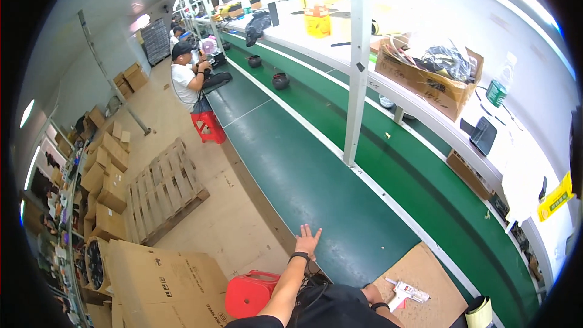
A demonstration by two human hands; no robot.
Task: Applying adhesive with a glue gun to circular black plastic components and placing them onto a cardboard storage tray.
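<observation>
My left hand (308,242) rests with its fingers spread at the near edge of the dark green work table (291,173), nothing in it. Close to my body, my right hand (372,294) is at the left edge of a brown cardboard sheet (434,270); its fingers are mostly hidden, so I cannot tell how they are held. A white glue gun (405,293) lies on that sheet, just right of my right hand and apart from it.
Beyond the table runs a green conveyor belt (419,155) carrying dark round objects (280,81). A white post (358,67) stands between them. Red stools (208,126), a wooden pallet (167,188) and cartons (164,279) are on the left. Seated co-workers (188,76) work farther along.
</observation>
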